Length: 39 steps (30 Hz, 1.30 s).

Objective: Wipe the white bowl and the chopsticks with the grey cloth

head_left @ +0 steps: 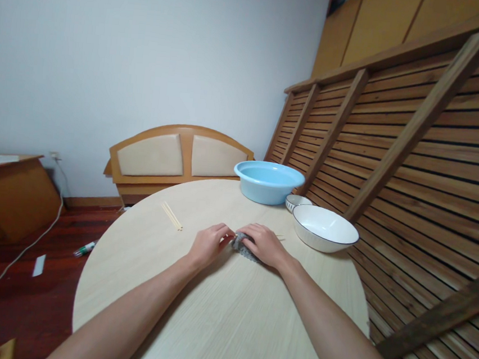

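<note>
My right hand [263, 245] is closed round a grey cloth [246, 251] near the middle of the round table. Thin pale ends of chopsticks [279, 237] stick out past its far right side, so the cloth seems wrapped about them. My left hand [210, 245] pinches at the cloth's left edge, where a bit of pale stick shows at the fingertips. How many sticks are inside is hidden by the fingers and cloth. To the left, several light wooden chopsticks [172, 216] lie side by side on the tabletop.
Toward the back right of the table [217, 324] stand a light blue basin [267, 190], a small patterned bowl [292, 203] and a large white bowl [323, 232] with a dark rim. A slatted wooden frame [414, 162] leans close along the right side.
</note>
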Available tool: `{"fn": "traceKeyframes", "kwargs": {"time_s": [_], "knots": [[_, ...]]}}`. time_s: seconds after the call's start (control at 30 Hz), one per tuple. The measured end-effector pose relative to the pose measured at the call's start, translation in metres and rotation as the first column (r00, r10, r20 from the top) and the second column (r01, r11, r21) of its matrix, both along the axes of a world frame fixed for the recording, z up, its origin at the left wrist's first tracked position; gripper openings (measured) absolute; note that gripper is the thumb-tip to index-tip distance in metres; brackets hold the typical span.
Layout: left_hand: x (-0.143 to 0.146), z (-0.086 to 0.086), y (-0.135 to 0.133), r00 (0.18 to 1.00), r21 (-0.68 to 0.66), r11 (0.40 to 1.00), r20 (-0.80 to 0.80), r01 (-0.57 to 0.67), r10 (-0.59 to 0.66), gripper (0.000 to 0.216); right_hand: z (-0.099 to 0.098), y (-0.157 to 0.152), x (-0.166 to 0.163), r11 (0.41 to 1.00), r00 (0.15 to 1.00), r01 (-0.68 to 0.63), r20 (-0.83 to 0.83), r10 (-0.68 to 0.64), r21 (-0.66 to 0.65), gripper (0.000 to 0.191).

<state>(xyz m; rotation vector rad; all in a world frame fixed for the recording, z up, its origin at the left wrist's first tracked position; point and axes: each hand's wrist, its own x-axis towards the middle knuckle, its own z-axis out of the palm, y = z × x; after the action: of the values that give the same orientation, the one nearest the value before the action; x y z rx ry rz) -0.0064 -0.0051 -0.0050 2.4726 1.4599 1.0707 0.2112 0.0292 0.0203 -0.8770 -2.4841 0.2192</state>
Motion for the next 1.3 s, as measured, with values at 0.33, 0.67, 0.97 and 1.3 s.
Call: {"fn": "traceKeyframes", "kwargs": {"time_s": [0.33,0.67,0.97,1.3], "knots": [[0.000,0.005,-0.002,0.998,0.015,1.000,-0.059,-0.011,0.012,0.008,0.002,0.000,0.002,1.000,1.000,0.007,-0.025,-0.008,-0.028,0.021],[-0.003,0.007,-0.001,0.998,0.025,1.000,-0.063,-0.013,0.015,0.015,0.003,0.001,0.006,0.999,0.999,0.034,-0.030,-0.035,-0.037,0.020],[-0.005,0.004,0.000,0.998,0.045,0.998,-0.044,-0.046,0.048,0.015,0.005,0.001,0.009,0.998,0.997,0.053,-0.050,-0.054,-0.038,0.021],[-0.005,0.004,0.002,0.995,0.054,0.996,-0.070,-0.069,0.073,0.020,0.003,0.004,0.011,0.998,0.997,0.058,-0.049,-0.059,-0.024,0.020]]}}
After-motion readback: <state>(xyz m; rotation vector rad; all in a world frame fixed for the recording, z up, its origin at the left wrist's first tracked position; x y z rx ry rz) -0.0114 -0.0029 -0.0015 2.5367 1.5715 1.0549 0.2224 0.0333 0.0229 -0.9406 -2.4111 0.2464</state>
